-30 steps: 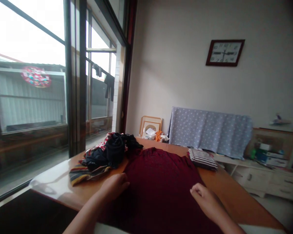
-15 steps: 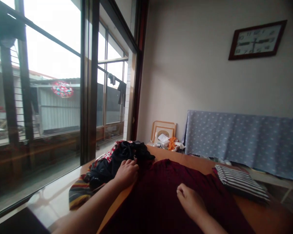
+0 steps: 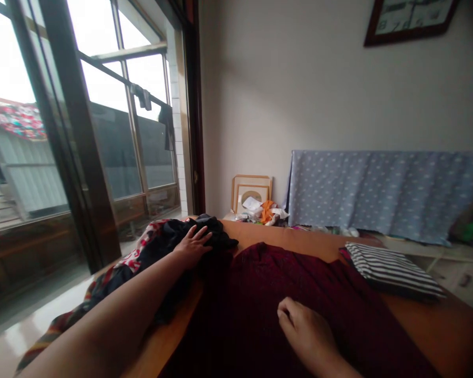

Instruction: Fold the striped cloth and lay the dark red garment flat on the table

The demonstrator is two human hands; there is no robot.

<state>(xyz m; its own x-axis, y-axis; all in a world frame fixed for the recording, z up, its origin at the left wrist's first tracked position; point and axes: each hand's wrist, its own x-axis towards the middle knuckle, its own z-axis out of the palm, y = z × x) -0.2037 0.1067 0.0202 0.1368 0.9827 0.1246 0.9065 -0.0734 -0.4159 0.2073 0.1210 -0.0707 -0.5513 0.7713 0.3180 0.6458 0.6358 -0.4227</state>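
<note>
A dark maroon garment (image 3: 256, 294) lies spread over the wooden table, its upper edge toward the far side. My left hand (image 3: 193, 245) is open, fingers spread on top of a heap of dark clothes (image 3: 157, 252) left of the garment. Over the middle of the maroon cloth is my right hand (image 3: 305, 328), with its fingers curled closed. No cloth shows in it, and the fabric around it is not bunched up; its underside is hidden.
A folded striped garment (image 3: 394, 270) lies at the right on the table (image 3: 315, 242). Red-patterned and striped clothes (image 3: 132, 260) are part of the left heap, beside the window. Behind are leaning frames (image 3: 252, 191), an orange bag (image 3: 268, 211) and a blue cloth (image 3: 370, 194) hung over something.
My left hand has opened, spreading its fingers, and reached a little farther onto the dark heap. My right hand stays curled over the maroon garment. The view has turned left-to-right and downward.
</note>
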